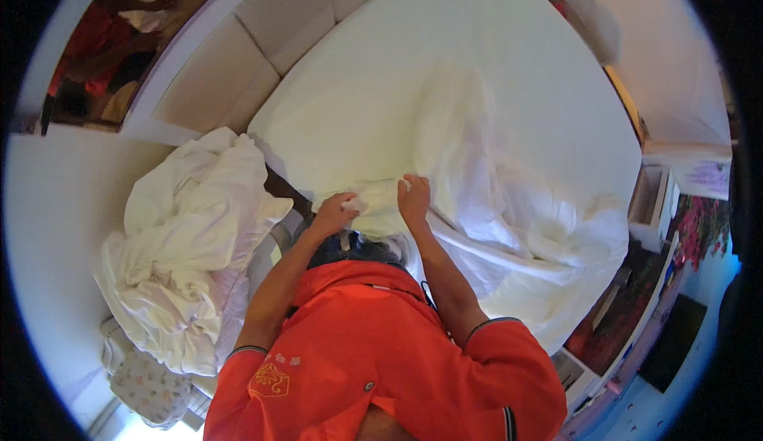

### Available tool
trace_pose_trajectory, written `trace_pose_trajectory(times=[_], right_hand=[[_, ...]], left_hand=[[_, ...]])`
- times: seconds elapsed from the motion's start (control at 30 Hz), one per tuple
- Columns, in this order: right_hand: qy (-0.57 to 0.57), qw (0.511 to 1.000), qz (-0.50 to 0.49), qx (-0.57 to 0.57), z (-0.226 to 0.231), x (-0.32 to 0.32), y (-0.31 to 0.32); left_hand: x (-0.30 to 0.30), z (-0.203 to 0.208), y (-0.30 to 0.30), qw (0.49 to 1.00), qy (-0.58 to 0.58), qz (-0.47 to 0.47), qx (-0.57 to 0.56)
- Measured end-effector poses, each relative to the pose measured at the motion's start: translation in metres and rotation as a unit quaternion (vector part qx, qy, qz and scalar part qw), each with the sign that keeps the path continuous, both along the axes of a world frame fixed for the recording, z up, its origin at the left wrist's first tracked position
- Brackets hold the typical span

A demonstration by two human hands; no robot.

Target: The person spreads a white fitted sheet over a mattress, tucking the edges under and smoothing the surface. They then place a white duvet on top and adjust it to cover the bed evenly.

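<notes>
Both hands grip the near part of a white sheet (517, 210), just in front of my waist. My left hand (334, 213) has its fingers closed on the cloth, and a short span of it stretches across to my right hand (413, 199), which is closed on it too. From there the sheet runs right over the bed in loose, crumpled folds. Under it lies the bed's smooth white surface (358, 107). The fingertips are partly hidden by the cloth.
On my left is a big heap of white bedding (183, 250), with a flower-patterned cloth bundle (147, 381) below it. A padded beige headboard (278, 20) borders the bed at upper left. An open white drawer or box (653, 203) stands past the bed's right edge.
</notes>
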State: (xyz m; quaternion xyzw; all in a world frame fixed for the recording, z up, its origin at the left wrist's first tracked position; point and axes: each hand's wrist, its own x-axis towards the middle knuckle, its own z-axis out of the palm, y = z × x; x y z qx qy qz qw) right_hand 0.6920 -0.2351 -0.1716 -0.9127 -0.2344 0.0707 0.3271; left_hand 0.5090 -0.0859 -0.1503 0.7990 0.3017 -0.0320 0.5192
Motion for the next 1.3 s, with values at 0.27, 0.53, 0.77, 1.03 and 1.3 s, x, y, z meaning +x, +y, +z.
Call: trace_pose_trajectory(times=[0.27,0.53,0.77,1.03,1.3], right_hand=[[0.121,0.963,-0.235,0.061,-0.059,-0.010,-0.019],[0.502,0.829,-0.094,0.228,-0.112,0.002,-0.064],[0.588,0.635,-0.372,0.336,-0.078,0.021,-0.036],[0.575,0.710,-0.297,0.279,-0.023,0.059,0.026],[0.535,0.817,-0.210,0.057,-0.014,0.060,0.110]], left_hand=[[0.062,-0.036,-0.047,0.962,0.158,-0.170,0.145],[0.078,-0.041,-0.024,0.959,0.206,-0.195,0.008],[0.103,-0.042,0.013,0.950,0.143,-0.236,0.146],[0.124,-0.021,0.146,0.983,0.089,-0.053,0.155],[0.111,-0.019,0.097,0.992,-0.024,-0.054,-0.108]])
